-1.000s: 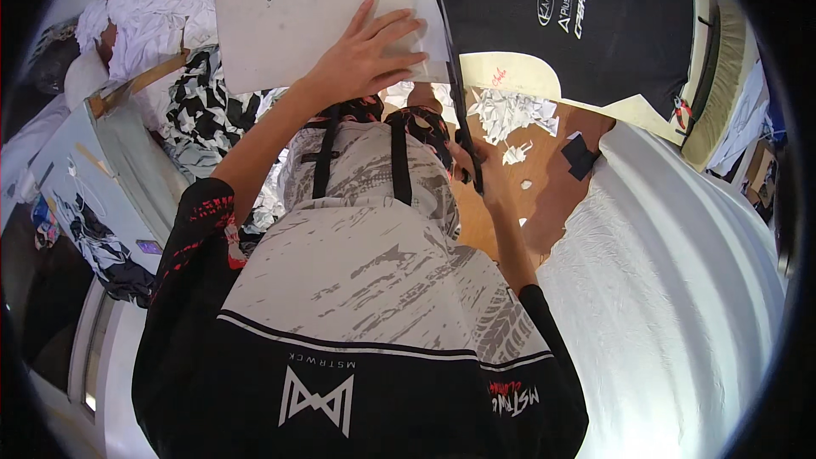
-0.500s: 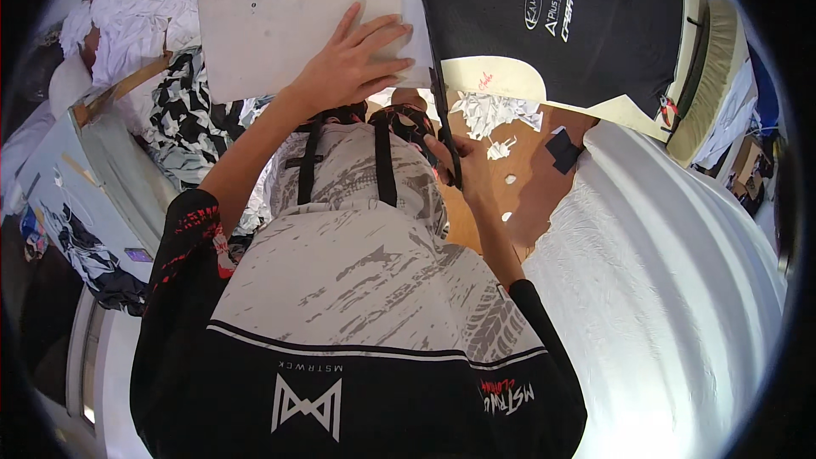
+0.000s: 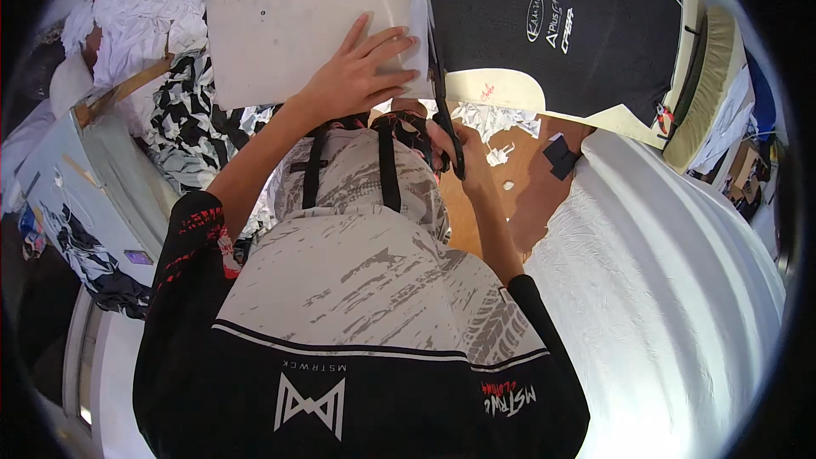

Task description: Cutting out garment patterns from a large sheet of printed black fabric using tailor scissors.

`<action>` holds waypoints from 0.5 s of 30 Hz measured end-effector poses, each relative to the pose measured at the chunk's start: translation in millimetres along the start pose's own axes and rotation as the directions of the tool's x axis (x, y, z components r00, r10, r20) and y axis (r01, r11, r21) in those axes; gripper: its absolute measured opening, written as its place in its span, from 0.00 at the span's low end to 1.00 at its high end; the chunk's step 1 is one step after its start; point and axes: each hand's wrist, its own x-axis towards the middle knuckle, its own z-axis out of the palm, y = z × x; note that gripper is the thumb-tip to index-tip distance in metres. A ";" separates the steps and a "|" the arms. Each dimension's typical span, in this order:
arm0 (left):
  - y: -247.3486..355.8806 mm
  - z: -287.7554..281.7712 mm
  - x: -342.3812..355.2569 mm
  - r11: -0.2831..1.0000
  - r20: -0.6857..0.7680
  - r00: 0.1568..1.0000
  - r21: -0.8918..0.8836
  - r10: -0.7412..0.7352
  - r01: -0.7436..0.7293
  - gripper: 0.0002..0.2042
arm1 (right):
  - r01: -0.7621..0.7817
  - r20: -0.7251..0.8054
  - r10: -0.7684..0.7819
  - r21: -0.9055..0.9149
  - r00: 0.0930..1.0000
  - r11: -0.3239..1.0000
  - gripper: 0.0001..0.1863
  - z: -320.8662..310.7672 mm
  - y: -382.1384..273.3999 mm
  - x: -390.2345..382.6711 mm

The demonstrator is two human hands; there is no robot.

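Note:
My left hand (image 3: 365,68) rests with spread fingers on a pale board (image 3: 297,8) at the top, near the white sheet (image 3: 419,17) along its right side. My right hand (image 3: 455,149) grips large black scissors (image 3: 440,98), their blades pointing up along that sheet, beside a black printed fabric piece (image 3: 603,34) lying on cream backing (image 3: 493,85). A small red-handled tool (image 3: 663,119) sits at the lower right edge of the fabric.
Piled white fabric (image 3: 136,8) and black-and-white scraps (image 3: 183,119) are at left, beside a grey box side (image 3: 110,195). White scraps (image 3: 501,123) lie on the wooden floor (image 3: 480,212) below. A white crinkled sheet (image 3: 663,289) fills the right. My legs and lap are beneath the hands.
The view has shifted a little. The scissors in my right hand appear slightly higher along the white sheet. My left hand remains spread on the board.

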 end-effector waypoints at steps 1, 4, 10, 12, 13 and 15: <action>0.7 -0.7 0.3 1.000 0.006 1.000 -0.002 -0.003 0.003 0.19 | -0.002 0.001 0.002 0.027 1.000 1.000 0.26 0.8 -1.7 1.1; 1.5 -0.4 0.3 1.000 -0.001 1.000 -0.016 -0.005 0.005 0.18 | 0.032 -0.011 -0.032 -0.019 0.999 0.999 0.27 0.8 -1.6 3.9; 1.9 0.3 -1.8 1.000 -0.015 1.000 -0.020 -0.003 0.003 0.17 | 0.030 -0.064 -0.032 -0.029 0.997 0.999 0.29 3.9 -5.5 11.2; 2.1 -0.2 -1.6 1.000 -0.015 1.000 -0.025 -0.002 0.002 0.17 | -0.004 -0.097 -0.002 -0.068 0.995 0.998 0.28 5.1 -2.7 14.4; 2.2 -1.0 -1.3 1.000 -0.014 1.000 -0.022 0.000 -0.001 0.17 | -0.041 -0.130 0.027 -0.103 0.991 0.994 0.28 5.4 -1.6 15.5; 1.7 -2.2 -1.4 1.000 -0.017 1.000 -0.016 0.004 -0.004 0.16 | -0.018 -0.131 0.007 -0.087 0.991 0.996 0.27 6.7 -2.5 11.8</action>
